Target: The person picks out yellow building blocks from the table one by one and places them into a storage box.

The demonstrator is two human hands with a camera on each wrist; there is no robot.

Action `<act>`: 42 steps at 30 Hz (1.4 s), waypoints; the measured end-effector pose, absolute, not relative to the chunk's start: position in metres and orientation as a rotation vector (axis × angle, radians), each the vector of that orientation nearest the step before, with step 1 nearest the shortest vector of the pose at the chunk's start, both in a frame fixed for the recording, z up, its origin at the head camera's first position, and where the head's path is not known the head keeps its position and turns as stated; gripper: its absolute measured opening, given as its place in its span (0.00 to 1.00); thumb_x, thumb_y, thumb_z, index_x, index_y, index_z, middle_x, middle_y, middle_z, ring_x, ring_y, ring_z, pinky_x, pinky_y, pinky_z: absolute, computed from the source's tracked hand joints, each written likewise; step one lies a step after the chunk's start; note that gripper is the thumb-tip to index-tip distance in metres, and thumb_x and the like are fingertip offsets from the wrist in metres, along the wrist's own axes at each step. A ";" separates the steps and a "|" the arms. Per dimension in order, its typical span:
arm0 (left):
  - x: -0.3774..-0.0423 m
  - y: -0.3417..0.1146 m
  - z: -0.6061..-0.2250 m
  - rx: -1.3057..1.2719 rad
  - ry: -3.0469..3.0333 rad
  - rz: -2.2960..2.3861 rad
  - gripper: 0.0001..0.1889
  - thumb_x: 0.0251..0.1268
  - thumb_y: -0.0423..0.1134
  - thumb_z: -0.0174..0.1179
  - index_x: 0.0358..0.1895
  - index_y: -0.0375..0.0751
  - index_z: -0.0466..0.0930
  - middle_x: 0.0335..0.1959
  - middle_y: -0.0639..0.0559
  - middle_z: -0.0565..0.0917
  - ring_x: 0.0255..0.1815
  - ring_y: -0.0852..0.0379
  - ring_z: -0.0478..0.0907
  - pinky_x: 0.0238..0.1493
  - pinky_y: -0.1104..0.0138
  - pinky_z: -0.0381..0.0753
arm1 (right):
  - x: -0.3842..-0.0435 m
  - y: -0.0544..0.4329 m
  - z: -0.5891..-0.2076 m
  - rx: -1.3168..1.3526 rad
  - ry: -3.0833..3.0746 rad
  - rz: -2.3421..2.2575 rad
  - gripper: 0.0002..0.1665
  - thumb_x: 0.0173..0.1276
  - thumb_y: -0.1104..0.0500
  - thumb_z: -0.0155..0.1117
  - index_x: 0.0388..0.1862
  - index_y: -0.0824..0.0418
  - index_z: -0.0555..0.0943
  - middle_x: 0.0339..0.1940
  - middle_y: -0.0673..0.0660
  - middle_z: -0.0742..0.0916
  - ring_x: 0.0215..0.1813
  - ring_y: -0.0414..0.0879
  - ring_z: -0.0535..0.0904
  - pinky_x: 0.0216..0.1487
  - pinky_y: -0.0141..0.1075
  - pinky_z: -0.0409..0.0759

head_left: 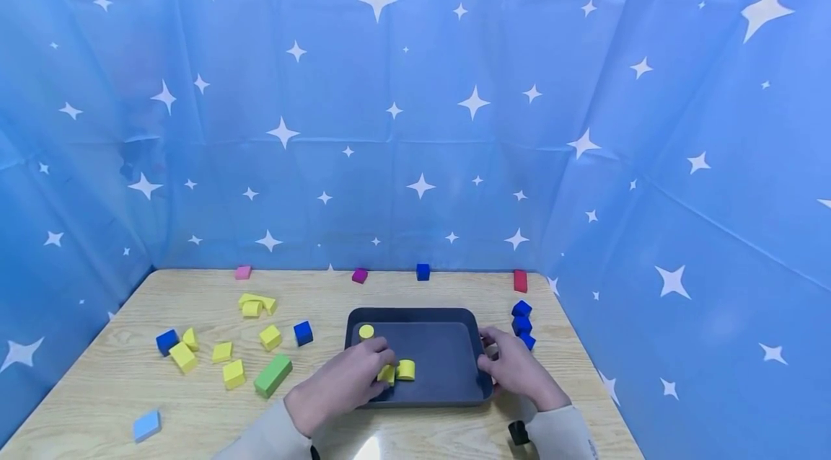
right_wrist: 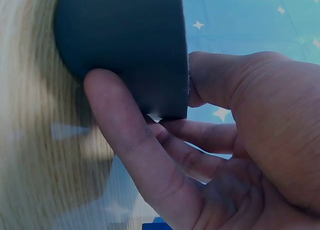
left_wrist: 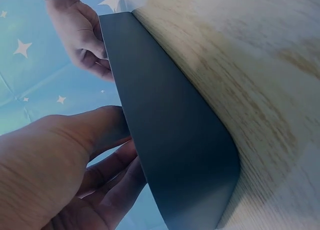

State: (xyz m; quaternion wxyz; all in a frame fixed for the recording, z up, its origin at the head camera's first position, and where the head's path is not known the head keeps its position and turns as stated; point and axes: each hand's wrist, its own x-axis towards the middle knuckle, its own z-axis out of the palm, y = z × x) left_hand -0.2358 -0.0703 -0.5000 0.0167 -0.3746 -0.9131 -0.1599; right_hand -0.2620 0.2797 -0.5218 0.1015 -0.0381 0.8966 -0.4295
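A dark grey baking tray (head_left: 448,352) lies on the table in front of me. My right hand (head_left: 516,366) grips its right end, the thumb (right_wrist: 212,80) over the rim and the other fingers against the outside. My left hand (head_left: 347,381) reaches over the near left wall and pinches a yellow block (head_left: 387,375) inside, mostly covered by the fingers. Right beside it sits a yellow rounded block (head_left: 406,370), and a yellow cylinder (head_left: 366,332) stands in the far left corner. In the left wrist view the tray wall (left_wrist: 170,125) hides the fingertips.
Left of the tray lie several yellow blocks (head_left: 234,374), a green block (head_left: 273,375), a blue cube (head_left: 303,333) and a light blue block (head_left: 146,425). Blue cubes (head_left: 522,325) and a red block (head_left: 520,281) are at the right. A starry curtain (head_left: 415,121) surrounds the table.
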 end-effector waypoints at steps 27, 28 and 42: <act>-0.232 -0.087 -0.503 -0.995 -2.710 -0.760 0.12 0.79 0.38 0.79 0.60 0.44 0.95 0.52 0.49 0.91 0.42 0.60 0.86 0.43 0.72 0.90 | -0.261 0.279 -0.522 -0.104 2.657 -1.249 0.34 0.80 0.68 0.71 0.83 0.67 0.79 0.65 0.64 0.90 0.52 0.51 0.90 0.28 0.46 0.93; -0.232 -0.088 -0.503 -0.979 -2.707 -0.758 0.12 0.79 0.39 0.79 0.60 0.45 0.95 0.52 0.50 0.91 0.40 0.62 0.84 0.42 0.72 0.89 | -0.261 0.280 -0.522 -0.107 2.657 -1.246 0.34 0.80 0.68 0.71 0.83 0.67 0.79 0.65 0.64 0.90 0.52 0.51 0.90 0.28 0.45 0.93; -0.241 -0.136 -0.486 -0.602 -2.682 -0.778 0.13 0.76 0.37 0.80 0.60 0.49 0.95 0.55 0.55 0.94 0.52 0.53 0.93 0.55 0.57 0.97 | -0.260 0.281 -0.524 -0.141 2.662 -1.253 0.34 0.81 0.68 0.70 0.83 0.69 0.79 0.66 0.66 0.90 0.52 0.52 0.90 0.28 0.45 0.93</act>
